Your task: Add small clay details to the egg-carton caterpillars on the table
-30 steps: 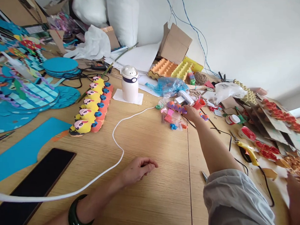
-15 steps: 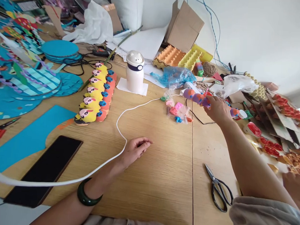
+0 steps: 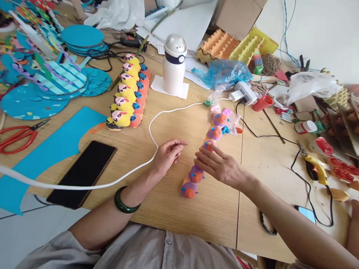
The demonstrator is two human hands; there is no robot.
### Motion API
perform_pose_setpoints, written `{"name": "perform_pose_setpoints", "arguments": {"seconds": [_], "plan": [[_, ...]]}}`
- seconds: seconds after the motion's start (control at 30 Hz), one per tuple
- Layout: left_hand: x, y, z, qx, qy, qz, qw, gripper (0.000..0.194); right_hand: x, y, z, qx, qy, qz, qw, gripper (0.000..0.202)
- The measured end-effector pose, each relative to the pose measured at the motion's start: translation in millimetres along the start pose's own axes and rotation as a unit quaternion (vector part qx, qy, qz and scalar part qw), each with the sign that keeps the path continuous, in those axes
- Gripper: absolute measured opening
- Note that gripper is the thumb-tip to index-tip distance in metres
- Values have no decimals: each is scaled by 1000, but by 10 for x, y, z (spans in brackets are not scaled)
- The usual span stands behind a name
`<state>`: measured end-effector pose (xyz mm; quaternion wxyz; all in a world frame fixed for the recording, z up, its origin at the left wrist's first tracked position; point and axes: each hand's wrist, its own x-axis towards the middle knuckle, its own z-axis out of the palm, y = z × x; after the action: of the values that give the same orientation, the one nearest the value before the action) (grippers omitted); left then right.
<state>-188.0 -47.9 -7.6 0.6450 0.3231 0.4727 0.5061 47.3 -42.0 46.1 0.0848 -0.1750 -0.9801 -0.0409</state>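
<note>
A strip of purple and orange bumps (image 3: 196, 175), like a painted egg-carton row, lies lengthwise on the table in front of me. Over its middle is my right hand (image 3: 224, 167), its fingers closed across the bumps and hiding part of them. My left hand (image 3: 168, 155), with a dark green bangle on the wrist, rests just left of the strip, holding nothing. Its fingers are loosely bent, with thumb and forefinger apart. The strip's far end reaches small plastic bags of coloured clay (image 3: 233, 120).
Yellow and orange bird-shaped rows (image 3: 128, 93) stand left of a white bottle (image 3: 173, 67). A white cable (image 3: 152, 125) crosses to a power adapter (image 3: 245, 93). A black phone (image 3: 84, 172), red-handled scissors (image 3: 16, 138) and blue cutouts (image 3: 53, 151) lie left; yellow-handled pliers (image 3: 316, 168) lie right.
My right hand has brought the purple and orange strip from the back right to the table's middle. My left hand stays near its place. The view has shifted; the black scissors are now mostly hidden.
</note>
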Motion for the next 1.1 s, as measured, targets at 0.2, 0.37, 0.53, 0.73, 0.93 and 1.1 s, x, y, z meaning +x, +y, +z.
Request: {"name": "perform_pose_setpoints", "arguments": {"seconds": [0.2, 0.37, 0.53, 0.73, 0.93, 1.1], "plan": [[-4, -35, 8, 5, -24, -3, 1000, 22, 66, -122, 191, -29, -1, -69, 997, 30], [5, -43, -4, -17, -36, 0, 999, 22, 64, -133, 244, 53, -24, -64, 996, 39], [14, -8, 3, -100, -61, -8, 993, 24, 18, -178, 181, 85, -12, -4, 996, 58], [10, 135, 167, -228, -122, -30, 966, 39, 78, -292, 208, 157, 254, 303, 905, 49], [-15, 93, 322, -162, -201, -57, 964, 59, 249, -448, 354, 193, 329, 397, 835, 30], [-89, 79, 338, -9, -244, 29, 969, 59, 298, -524, 468, 165, 338, 380, 845, 31]]}}
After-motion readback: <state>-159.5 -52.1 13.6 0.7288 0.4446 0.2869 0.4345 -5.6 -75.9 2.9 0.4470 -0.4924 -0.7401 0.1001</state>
